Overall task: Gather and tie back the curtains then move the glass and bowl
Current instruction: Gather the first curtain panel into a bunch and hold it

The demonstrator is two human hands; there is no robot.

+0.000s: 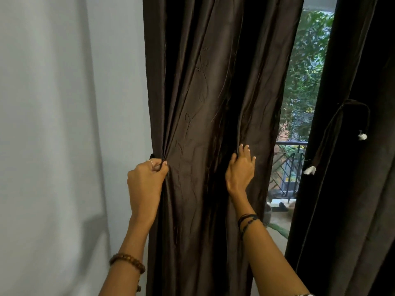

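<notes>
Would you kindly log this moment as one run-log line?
phase: gathering | curtain: untied | left hand: grips edge | right hand: holds fold

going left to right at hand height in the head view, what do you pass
grey wall → left hand → right hand, both gripping the brown curtain → balcony railing → lower white tassel

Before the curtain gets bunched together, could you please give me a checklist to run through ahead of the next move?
Left hand grip on the left curtain's wall-side edge: ok, pinched.
Right hand grip on the window-side fold: cannot tell; fingers reach into it.
Left curtain fully gathered: not ok, spread between the hands.
Tie for this curtain at hand: cannot tell, none visible.
Right curtain tied by its tasselled cord: cannot tell.
</notes>
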